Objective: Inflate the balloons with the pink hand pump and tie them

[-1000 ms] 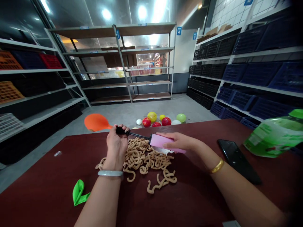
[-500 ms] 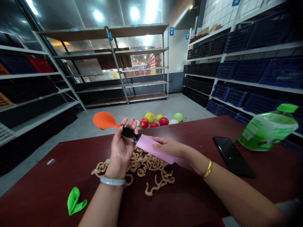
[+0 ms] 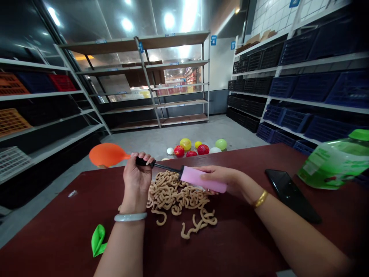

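Head view: your left hand (image 3: 138, 172) is closed around the black handle (image 3: 142, 161) of a hand pump, and your right hand (image 3: 220, 176) is clasped on its pink barrel (image 3: 191, 176); the two hands are apart, joined only by the exposed black rod (image 3: 168, 168). An orange balloon (image 3: 106, 155), partly filled, projects left from the handle end, beyond the table's far left edge; whether your left fingers pinch its neck cannot be told. Step in hand, as judged: inflation, with the rod drawn out. The next move, in this inspector's judgement, calls for a straight push of handle and barrel together, with the neck kept seated. Pose: your left forearm rises from the near side, palm side showing, fingers curled over the handle; your right forearm enters from the near right, back of the hand uppermost, thumb along the barrel. The pump slopes slightly down to the right, above a heap of beige curled pieces (image 3: 178, 200) on the dark red table (image 3: 245, 238).
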Tool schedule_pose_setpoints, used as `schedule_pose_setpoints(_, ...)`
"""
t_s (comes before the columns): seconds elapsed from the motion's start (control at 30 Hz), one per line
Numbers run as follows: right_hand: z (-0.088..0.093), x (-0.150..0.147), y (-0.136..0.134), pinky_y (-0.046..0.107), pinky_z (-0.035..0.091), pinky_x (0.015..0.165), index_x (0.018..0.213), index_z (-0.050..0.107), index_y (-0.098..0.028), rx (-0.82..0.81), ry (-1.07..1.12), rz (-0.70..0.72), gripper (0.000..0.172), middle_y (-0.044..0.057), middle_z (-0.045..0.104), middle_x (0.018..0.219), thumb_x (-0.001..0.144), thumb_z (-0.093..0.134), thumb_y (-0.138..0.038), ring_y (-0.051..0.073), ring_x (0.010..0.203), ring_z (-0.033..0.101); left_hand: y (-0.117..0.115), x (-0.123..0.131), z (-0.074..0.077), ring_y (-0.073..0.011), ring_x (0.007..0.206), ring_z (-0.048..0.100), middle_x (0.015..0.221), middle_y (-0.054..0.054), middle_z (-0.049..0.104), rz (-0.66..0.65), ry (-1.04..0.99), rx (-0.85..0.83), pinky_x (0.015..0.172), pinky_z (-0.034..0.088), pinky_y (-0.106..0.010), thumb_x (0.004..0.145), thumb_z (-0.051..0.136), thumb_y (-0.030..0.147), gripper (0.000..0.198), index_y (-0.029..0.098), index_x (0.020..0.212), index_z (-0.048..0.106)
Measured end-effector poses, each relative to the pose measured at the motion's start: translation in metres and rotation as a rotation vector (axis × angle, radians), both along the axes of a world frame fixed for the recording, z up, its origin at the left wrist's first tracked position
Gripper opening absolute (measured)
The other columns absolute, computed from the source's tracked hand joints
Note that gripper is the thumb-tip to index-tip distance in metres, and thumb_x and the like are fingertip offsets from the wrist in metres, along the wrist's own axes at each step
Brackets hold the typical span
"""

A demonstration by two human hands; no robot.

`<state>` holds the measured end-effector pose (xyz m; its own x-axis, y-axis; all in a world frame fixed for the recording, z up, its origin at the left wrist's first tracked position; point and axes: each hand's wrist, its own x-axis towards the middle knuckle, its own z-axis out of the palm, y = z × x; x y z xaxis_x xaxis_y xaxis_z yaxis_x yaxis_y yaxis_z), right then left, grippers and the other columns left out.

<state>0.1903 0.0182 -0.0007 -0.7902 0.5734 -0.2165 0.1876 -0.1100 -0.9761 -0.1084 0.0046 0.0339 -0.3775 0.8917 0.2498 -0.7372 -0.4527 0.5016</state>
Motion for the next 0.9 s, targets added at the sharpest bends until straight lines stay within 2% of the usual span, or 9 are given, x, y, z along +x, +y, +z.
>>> schedule_pose_setpoints(0.07, 0.001, 0.014, 0.010, 0.026, 0.055, 0.054, 0.159, 0.034, -0.033, 0.036, -0.094, 0.014, 0.074, 0.007, 0.073, 0.108, 0.092, 0.063, -0.046, 0.015, 0.065, 0.067, 0.002, -0.010, 0.000, -0.0093, 0.058, 0.049, 0.066, 0.003, 0.046, 0.046, -0.006, 0.008, 0.054, 0.043, -0.021, 0.087, 0.060, 0.010, 0.020, 0.017, 0.073, 0.049)
schedule_pose_setpoints(0.13, 0.002, 0.023, 0.017, 0.031, 0.058, 0.063, 0.159, 0.035, -0.033, 0.146, -0.179, 0.024, 0.075, 0.008, 0.072, 0.120, 0.091, 0.064, -0.050, 0.020, 0.078, 0.072, 0.003, -0.015, -0.001, -0.0092, 0.059, 0.049, 0.066, 0.003, 0.046, 0.076, 0.000, 0.012, 0.054, 0.043, -0.020, 0.088, 0.061, 0.011, 0.019, 0.017, 0.074, 0.049)
schedule_pose_setpoints(0.23, 0.005, 0.023, 0.020, 0.040, 0.054, 0.097, 0.156, 0.042, -0.033, 0.480, -0.242, 0.031, 0.072, 0.006, 0.057, 0.149, 0.091, 0.064, -0.054, 0.028, 0.121, 0.063, 0.004, -0.010, -0.005, -0.0094, 0.059, 0.050, 0.067, 0.003, 0.048, 0.117, 0.019, -0.012, 0.055, 0.042, -0.021, 0.087, 0.063, 0.013, 0.018, 0.017, 0.075, 0.050)
schedule_pose_setpoints(0.3, 0.007, 0.014, 0.015, 0.042, 0.044, 0.110, 0.155, 0.042, -0.032, 0.708, -0.299, -0.001, 0.071, 0.004, 0.051, 0.155, 0.091, 0.062, -0.056, 0.029, 0.135, 0.053, 0.006, 0.000, -0.010, -0.0095, 0.059, 0.051, 0.068, 0.003, 0.049, 0.142, 0.024, -0.040, 0.055, 0.042, -0.021, 0.087, 0.063, 0.014, 0.017, 0.018, 0.076, 0.050)
schedule_pose_setpoints(0.33, 0.007, 0.007, 0.010, 0.044, 0.043, 0.111, 0.156, 0.042, -0.031, 0.792, -0.344, -0.031, 0.072, 0.005, 0.053, 0.153, 0.092, 0.060, -0.057, 0.031, 0.135, 0.053, 0.007, 0.008, -0.013, -0.0097, 0.059, 0.051, 0.068, 0.002, 0.050, 0.149, 0.023, -0.053, 0.056, 0.042, -0.022, 0.088, 0.062, 0.015, 0.017, 0.018, 0.077, 0.050)
schedule_pose_setpoints(0.47, 0.006, -0.024, -0.014, 0.045, 0.051, 0.092, 0.152, 0.046, -0.027, 1.012, -0.569, -0.194, 0.069, 0.012, 0.071, 0.127, 0.093, 0.053, -0.064, 0.035, 0.111, 0.068, 0.005, 0.045, -0.025, -0.0105, 0.062, 0.053, 0.070, 0.002, 0.053, 0.099, 0.036, -0.120, 0.058, 0.044, -0.023, 0.086, 0.068, 0.018, 0.021, 0.018, 0.078, 0.049)
schedule_pose_setpoints(0.63, -0.001, -0.048, -0.027, 0.040, 0.051, 0.073, 0.132, 0.057, -0.020, 1.096, -0.763, -0.309, 0.073, 0.015, 0.076, 0.102, 0.084, 0.061, -0.074, 0.035, 0.090, 0.072, -0.002, 0.076, -0.032, -0.0109, 0.062, 0.054, 0.071, 0.002, 0.053, 0.048, 0.049, -0.156, 0.057, 0.043, -0.023, 0.082, 0.073, 0.018, 0.026, 0.019, 0.077, 0.047)
schedule_pose_setpoints(0.73, -0.001, -0.045, -0.023, 0.039, 0.050, 0.070, 0.125, 0.059, -0.022, 1.123, -0.758, -0.295, 0.066, 0.013, 0.076, 0.100, 0.082, 0.062, -0.073, 0.034, 0.089, 0.072, 0.001, 0.066, -0.030, -0.0110, 0.061, 0.054, 0.069, 0.002, 0.053, 0.077, 0.039, -0.180, 0.056, 0.043, -0.023, 0.082, 0.069, 0.015, 0.023, 0.018, 0.076, 0.047)
schedule_pose_setpoints(0.9, 0.006, -0.026, -0.010, 0.039, 0.049, 0.071, 0.119, 0.063, -0.026, 1.149, -0.773, -0.262, 0.055, 0.010, 0.075, 0.103, 0.083, 0.062, -0.069, 0.033, 0.091, 0.071, 0.009, 0.014, -0.021, -0.0096, 0.058, 0.052, 0.066, 0.003, 0.051, 0.185, 0.014, -0.148, 0.058, 0.043, -0.022, 0.083, 0.062, 0.010, 0.019, 0.019, 0.076, 0.046)
